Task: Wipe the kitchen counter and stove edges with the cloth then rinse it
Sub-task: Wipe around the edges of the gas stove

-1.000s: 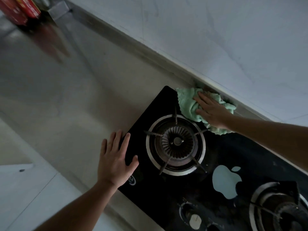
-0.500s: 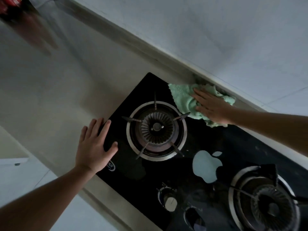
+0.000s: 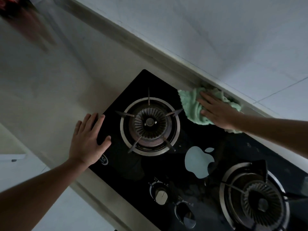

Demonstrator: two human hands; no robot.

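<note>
A green cloth [image 3: 191,105] lies bunched on the back edge of the black glass stove [image 3: 208,135], against the wall's foot. My right hand [image 3: 215,110] presses flat on the cloth, fingers pointing left. My left hand [image 3: 88,140] rests open and flat on the stove's left corner, partly on the beige counter [image 3: 50,97]. The near-left burner [image 3: 150,125] sits between the two hands.
A second burner [image 3: 260,202] is at the lower right. Two knobs [image 3: 160,195] line the stove's front edge. A pale apple-shaped sticker [image 3: 198,160] is on the glass. Red packaging [image 3: 8,4] stands at the counter's far left end. The tiled wall [image 3: 216,39] runs behind.
The view has shifted. My right hand has slid the cloth a little to the right along the stove's back edge, away from the burner. My left hand stays on the stove's corner.
</note>
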